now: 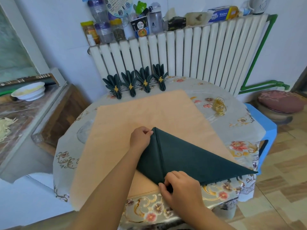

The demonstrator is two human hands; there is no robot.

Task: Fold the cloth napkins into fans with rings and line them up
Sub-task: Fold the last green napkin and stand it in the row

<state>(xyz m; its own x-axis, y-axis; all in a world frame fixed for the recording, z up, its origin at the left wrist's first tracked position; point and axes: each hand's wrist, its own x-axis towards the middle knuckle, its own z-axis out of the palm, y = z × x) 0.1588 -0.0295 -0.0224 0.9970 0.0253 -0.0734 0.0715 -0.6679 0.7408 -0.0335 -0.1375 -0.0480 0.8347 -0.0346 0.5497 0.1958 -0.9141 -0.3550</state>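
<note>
Napkin (191, 156) pinched between hands (141, 137), ends held

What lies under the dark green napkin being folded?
The green napkin lies on a peach cloth, which lies on the floral tablecloth. Whatever lies beneath those layers is covered. Both hands pinch its fold.

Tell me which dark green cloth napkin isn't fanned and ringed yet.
The dark green cloth napkin lying flat as a triangle on the peach cloth, held by the left hand and right hand. The four fanned napkins by the white radiator wear gold rings.
</note>
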